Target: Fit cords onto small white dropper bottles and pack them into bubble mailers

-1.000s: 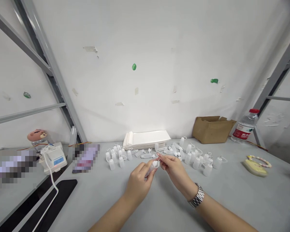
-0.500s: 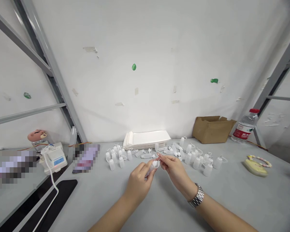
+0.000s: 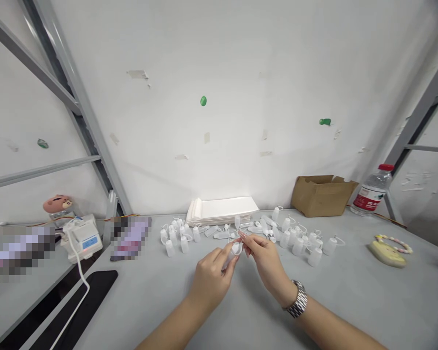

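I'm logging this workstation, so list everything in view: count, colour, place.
small vial: one, translucent white, held between both hands
loose vials: many, white, scattered across the table behind the hands
table: one, grey, under everything
paper stack: one, white, against the wall
cardboard box: one, brown, far right by the wall
water bottle: one, clear with red cap, right of the box
small device: one, white with cable, far left
toy figure: one, pink, behind the device
wristwatch: one, silver, right wrist
left hand: gripping the vial
right hand: fingers at the vial's top
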### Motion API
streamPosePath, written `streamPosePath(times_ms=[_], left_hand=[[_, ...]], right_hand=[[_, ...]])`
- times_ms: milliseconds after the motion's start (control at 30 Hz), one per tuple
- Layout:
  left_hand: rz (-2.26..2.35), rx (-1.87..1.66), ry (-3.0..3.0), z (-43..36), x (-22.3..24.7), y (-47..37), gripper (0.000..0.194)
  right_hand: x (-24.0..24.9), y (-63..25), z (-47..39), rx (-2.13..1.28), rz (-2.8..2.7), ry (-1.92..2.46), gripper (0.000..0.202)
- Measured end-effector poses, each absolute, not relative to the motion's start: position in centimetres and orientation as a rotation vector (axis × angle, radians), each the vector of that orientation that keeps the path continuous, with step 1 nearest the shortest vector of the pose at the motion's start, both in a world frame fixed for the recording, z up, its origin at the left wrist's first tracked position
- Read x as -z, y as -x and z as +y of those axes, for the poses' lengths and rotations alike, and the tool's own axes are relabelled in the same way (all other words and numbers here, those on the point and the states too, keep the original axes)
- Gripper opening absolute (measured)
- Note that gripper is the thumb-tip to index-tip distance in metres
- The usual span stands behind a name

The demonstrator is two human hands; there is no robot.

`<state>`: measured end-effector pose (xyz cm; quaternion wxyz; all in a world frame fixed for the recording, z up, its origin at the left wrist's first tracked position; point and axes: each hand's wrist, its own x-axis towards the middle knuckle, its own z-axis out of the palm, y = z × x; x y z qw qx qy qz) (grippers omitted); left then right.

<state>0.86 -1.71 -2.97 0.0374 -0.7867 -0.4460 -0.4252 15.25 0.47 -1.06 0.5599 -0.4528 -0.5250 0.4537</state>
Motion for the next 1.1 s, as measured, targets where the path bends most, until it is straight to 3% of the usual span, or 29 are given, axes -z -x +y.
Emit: streamPosePath(times_ms=[767, 1100], left_hand=[[-1.377, 1.280, 2.440, -1.9, 3.5, -0.9, 0.028], [-1.565, 1.333, 2.487, -1.5, 3.4, -1.0, 0.028]], right_hand=[[0.7, -15.1, 0.2, -0.997, -1.336, 1.052, 0.044], [-0.2, -15.6, 0.6, -1.287, -1.160, 0.963, 0.037]])
